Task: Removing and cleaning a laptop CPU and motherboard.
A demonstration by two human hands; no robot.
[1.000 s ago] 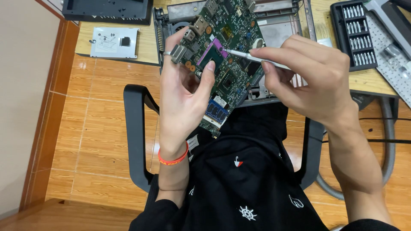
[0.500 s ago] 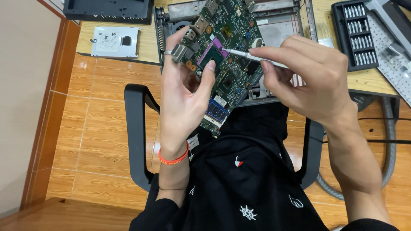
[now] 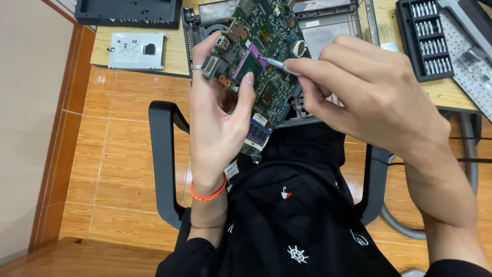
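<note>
Left hand [image 3: 218, 110] grips a green circuit board [image 3: 261, 77] upright over the lap, long axis tilting up-right. Right hand [image 3: 369, 97] pinches a slim metal tool [image 3: 274, 63], tip on the chip socket [image 3: 249, 64] just left of the grip. Behind: wooden desk [image 3: 148, 64] w/ bit tray [image 3: 425, 38]; tiled floor below.

Left hand [image 3: 218, 118] raised, palm toward camera, fingers curled in grip; right hand [image 3: 366, 97] pinching, fingertips together, wrist bent.
</note>
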